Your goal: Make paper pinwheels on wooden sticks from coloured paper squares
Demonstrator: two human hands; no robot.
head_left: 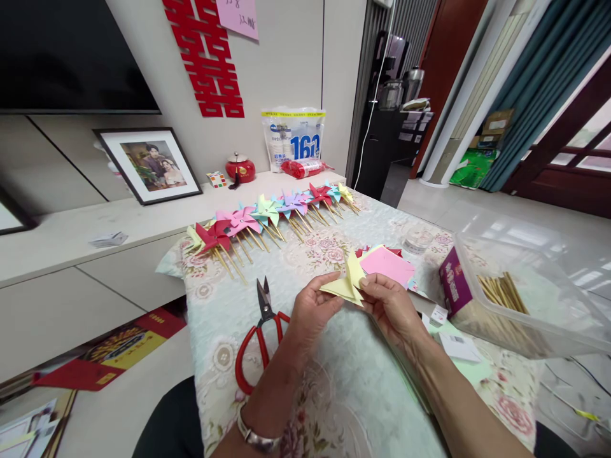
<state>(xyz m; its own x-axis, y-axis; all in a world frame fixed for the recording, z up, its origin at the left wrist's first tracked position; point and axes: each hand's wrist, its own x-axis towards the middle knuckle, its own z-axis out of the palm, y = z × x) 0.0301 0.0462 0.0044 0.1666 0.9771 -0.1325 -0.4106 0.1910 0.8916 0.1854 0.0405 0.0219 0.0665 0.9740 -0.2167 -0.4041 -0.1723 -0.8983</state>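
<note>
My left hand [312, 312] and my right hand [391, 306] were close to me, over the flowery tablecloth [334, 381]. Both pinched a folded yellow paper [346, 283], one on each side, just above the table. Red scissors [258, 337] lay shut beside my left hand. A row of paper pinwheels [267, 216] lay far behind, and wooden sticks [501, 292] sat in a clear box on my right

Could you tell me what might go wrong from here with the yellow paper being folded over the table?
The yellow paper is pinched only at its edges by the left hand and right hand, so a fold could slip or tear. The red scissors lie open just beside the left wrist, which might brush the blades. A dropped piece could land among the pink sheets.
</note>
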